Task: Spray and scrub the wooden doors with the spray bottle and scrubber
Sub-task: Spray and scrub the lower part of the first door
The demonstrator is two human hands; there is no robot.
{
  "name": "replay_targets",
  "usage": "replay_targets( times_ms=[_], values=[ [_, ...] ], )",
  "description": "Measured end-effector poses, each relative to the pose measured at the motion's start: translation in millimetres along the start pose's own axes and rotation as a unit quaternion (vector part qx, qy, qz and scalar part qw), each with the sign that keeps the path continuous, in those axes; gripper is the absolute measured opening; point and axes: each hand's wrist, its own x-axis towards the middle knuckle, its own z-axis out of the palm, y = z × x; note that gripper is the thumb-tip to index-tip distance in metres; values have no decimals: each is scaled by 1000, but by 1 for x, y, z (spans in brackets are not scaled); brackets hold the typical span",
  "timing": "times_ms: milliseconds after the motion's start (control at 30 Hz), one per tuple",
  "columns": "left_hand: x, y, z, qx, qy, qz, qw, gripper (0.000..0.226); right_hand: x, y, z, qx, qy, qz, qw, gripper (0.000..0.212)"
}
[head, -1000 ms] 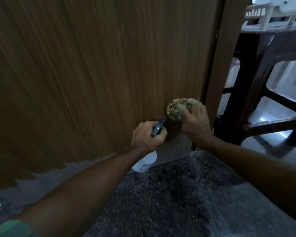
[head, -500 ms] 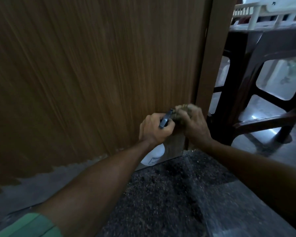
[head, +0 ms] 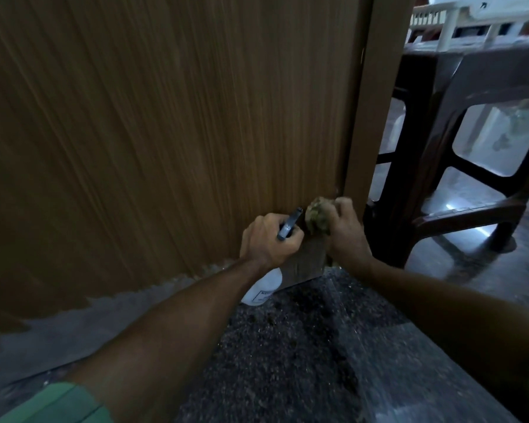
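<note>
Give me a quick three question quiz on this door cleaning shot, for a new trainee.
1. True or false: the left hand grips the spray bottle.
2. Which hand presses the scrubber on the wooden door?
3. The scrubber works near the door's: A top, B bottom right corner, C left edge.

Key: 1 true; 2 the right hand; 3 B.

The spray bottle (head: 263,290) carries a dark-printed label, too blurred to read.
</note>
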Motion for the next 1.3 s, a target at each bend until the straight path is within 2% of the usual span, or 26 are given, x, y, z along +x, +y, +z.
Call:
replay_targets(
  times_ms=[67,133,333,500,567,633,733,800,900,967,1000,1067,1133,1233,1300],
  values=[
    [-4,-5,2,26,-17,-15,999,41,-12,8,2,-31,-87,-29,995,77],
    [-11,-14,7,57,-44,-37,997,44,-12,11,-2,-47,-114,-40,992,78],
    [-31,-33,29,165,-142,-69,974,38,-18,14,0,-72,-75,-55,993,69],
    [-26,-42,38,151,-134,-73,977,34,-18,16,7,-88,-55,-89,991,59],
    [-24,-46,44,127,-128,-50,982,35,-24,22,14,-118,-87,-153,977,54],
    [-22,-47,49,110,-124,-32,986,36,-33,30,26,-153,-154,-232,948,55],
    [-19,-47,54,66,-99,-16,993,35,-39,43,45,-190,-211,-309,908,68],
    [-19,-51,55,42,-78,-6,996,35,-37,42,48,-193,-193,-320,907,69],
    [-24,-59,55,26,-60,7,998,35,-30,25,43,-107,-54,-254,960,52],
    [-29,-66,52,14,-48,17,999,36,-27,21,47,-74,13,-240,968,40],
    [-32,-71,51,7,-45,19,999,35,-29,26,51,-82,4,-267,960,39],
    [-36,-80,47,-6,-44,16,999,34,-39,47,60,-134,-84,-359,920,44],
    [-39,-89,43,-16,-47,15,999,37,-48,68,61,-189,-145,-393,888,42],
    [-40,-100,36,-11,-46,21,999,41,-41,71,50,-189,-93,-341,916,22],
    [-41,-107,33,-3,-43,24,999,41,-34,64,40,-158,-47,-282,945,28]
  ],
)
